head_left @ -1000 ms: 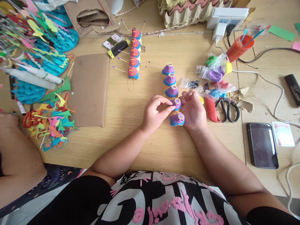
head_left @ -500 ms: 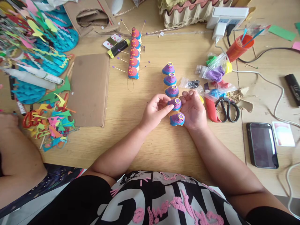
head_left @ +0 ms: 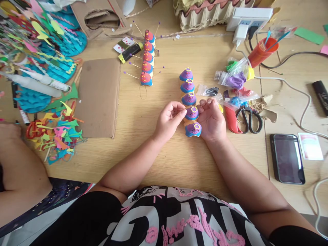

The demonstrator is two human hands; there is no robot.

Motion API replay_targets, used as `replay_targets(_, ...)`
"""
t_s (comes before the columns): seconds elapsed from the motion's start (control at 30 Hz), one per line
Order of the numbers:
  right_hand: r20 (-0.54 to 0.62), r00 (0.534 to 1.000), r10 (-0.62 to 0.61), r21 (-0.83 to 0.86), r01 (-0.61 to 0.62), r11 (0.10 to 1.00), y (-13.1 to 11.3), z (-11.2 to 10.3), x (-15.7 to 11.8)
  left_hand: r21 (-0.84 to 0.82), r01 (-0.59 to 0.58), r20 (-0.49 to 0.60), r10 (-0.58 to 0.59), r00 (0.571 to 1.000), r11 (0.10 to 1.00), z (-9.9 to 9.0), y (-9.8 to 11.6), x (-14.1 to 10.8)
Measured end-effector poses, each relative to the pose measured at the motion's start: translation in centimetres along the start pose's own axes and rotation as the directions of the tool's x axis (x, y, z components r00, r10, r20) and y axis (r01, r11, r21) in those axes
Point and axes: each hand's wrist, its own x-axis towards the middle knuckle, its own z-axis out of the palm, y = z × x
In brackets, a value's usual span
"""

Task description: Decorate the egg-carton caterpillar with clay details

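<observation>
1. one purple-and-blue strip (head_left: 189, 99) of five bumps lay at centre, with five yellow rings; one red-and-blue strip (head_left: 147, 67), also five bumps, lay far left of it.
2. thumb and forefinger of the left hand (head_left: 167, 121) nearly met left of the second-nearest purple bump; whether they pinched anything, i couldn't tell.
3. the right hand (head_left: 212, 120) curled loosely at right, fingertips partly hidden, grip unclear.
4. the left thumb had drawn back off that bump's face.

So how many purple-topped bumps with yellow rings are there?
5, in one row leading toward the person: the farthest bump, the second bump, the third bump, the fourth bump between the left hand and right hand, and the nearest bump. None appears hidden.
</observation>
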Motion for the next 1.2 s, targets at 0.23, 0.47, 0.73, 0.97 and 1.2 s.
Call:
replay_targets(0.23,0.047,0.998,-0.035,-0.036,0.036,0.999,0.2,0.3,0.0,0.026,-0.023,-0.06,0.024,0.998,0.999,-0.1,-0.6,0.0)
replay_targets(0.47,0.087,0.996,0.01,-0.155,0.003,0.988,0.1,0.4,-0.3,0.075,-0.007,-0.091,0.014,0.996,0.997,-0.1,-0.7,0.0)
replay_targets(0.73,0.152,0.943,-0.295,-0.58,0.326,0.746,0.2,0.0,-1.0,0.184,-0.042,-0.099,0.061,0.993,0.982,-0.1,-1.0,0.1)
replay_targets(0.97,0.204,0.908,-0.366,-0.691,0.399,0.603,0.0,0.2,-1.2,0.178,-0.061,-0.075,0.075,0.994,0.982,-0.2,-0.9,0.0)
replay_targets(1.2,0.176,0.925,-0.337,-0.634,0.368,0.68,-0.2,0.2,-1.1,0.216,-0.082,-0.085,0.103,0.991,0.973,-0.1,-0.8,-0.2)
